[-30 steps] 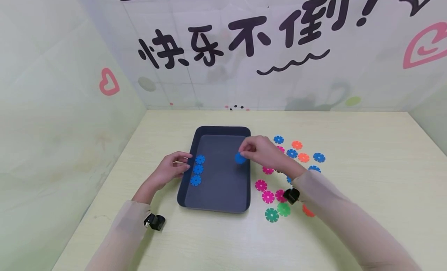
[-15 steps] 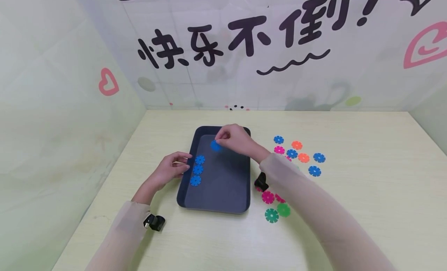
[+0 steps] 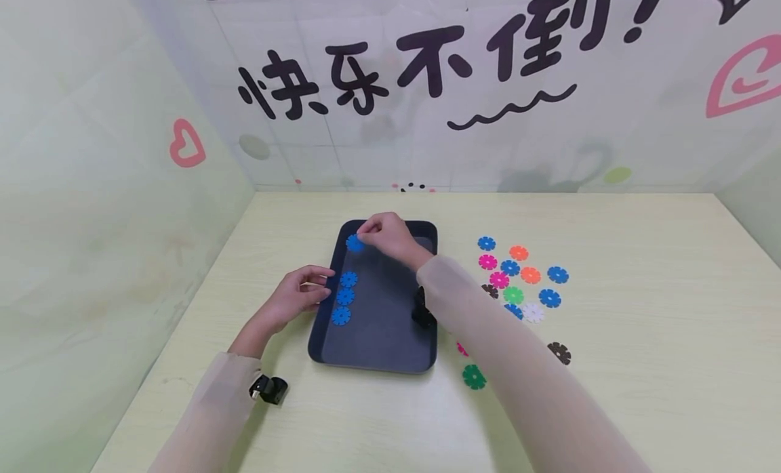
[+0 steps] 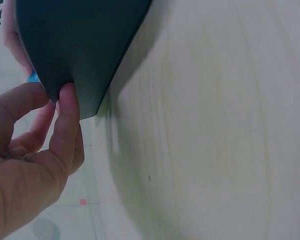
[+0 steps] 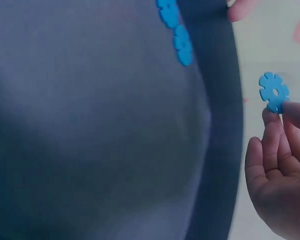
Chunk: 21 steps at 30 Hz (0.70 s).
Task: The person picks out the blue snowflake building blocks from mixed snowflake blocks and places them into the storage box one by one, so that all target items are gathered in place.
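My right hand pinches a blue notched plastic disc between thumb and fingertips, over the far left corner of the dark grey tray. In the right wrist view this flower-like disc stands up from the fingertips, its centre hole visible. Three blue discs lie in a column along the tray's left side, nearer me than the held one. My left hand holds the tray's left rim; in the left wrist view its fingertips are at the outer wall.
Right of the tray, several loose notched discs lie on the table: blue, orange, pink, green, white and brown. My right forearm hides part of them. A printed wall sheet stands behind.
My right hand has carried the blue disc leftward and away from me, from the tray's right edge to its far left corner. The left hand and the three discs stay put.
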### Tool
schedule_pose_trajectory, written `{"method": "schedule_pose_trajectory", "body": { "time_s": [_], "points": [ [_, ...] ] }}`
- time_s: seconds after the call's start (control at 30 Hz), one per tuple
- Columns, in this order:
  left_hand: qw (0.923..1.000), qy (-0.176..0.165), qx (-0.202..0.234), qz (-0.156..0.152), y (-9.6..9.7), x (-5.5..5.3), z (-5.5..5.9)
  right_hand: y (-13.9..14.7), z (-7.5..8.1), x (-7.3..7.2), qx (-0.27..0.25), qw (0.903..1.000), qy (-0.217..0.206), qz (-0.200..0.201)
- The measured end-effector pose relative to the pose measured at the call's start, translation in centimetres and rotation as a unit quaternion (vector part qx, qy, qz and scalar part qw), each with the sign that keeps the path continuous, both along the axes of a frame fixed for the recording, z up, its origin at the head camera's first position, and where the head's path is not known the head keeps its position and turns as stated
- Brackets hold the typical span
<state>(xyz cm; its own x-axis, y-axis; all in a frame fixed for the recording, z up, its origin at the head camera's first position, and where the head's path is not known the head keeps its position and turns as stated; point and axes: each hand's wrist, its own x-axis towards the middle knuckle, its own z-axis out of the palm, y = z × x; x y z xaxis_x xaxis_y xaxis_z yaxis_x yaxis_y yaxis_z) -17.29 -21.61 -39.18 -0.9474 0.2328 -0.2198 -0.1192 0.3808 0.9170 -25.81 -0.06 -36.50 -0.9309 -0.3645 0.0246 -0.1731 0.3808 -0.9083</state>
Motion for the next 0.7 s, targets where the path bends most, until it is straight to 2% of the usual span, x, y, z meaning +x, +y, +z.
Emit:
{"method": "schedule_pose_trajectory", "body": {
  "time_s": [0.3, 0.47, 0.7],
  "points": [
    [1.0, 0.002, 0.0, 0.0, -0.1, 0.0, 0.0, -1.5, -2.3, -0.1, 0.0, 0.997, -0.053, -0.057],
    [1.0, -0.002, 0.006, 0.002, -0.1, 0.0, 0.0, -1.8, -3.1, 0.0, -0.006, 0.9956, -0.066, -0.066],
    [1.0, -0.001, 0.004, 0.003, -0.1, -0.2, -0.3, -2.0, -3.4, 0.2, 0.002, 0.9966, -0.055, -0.062]
  ]
}}
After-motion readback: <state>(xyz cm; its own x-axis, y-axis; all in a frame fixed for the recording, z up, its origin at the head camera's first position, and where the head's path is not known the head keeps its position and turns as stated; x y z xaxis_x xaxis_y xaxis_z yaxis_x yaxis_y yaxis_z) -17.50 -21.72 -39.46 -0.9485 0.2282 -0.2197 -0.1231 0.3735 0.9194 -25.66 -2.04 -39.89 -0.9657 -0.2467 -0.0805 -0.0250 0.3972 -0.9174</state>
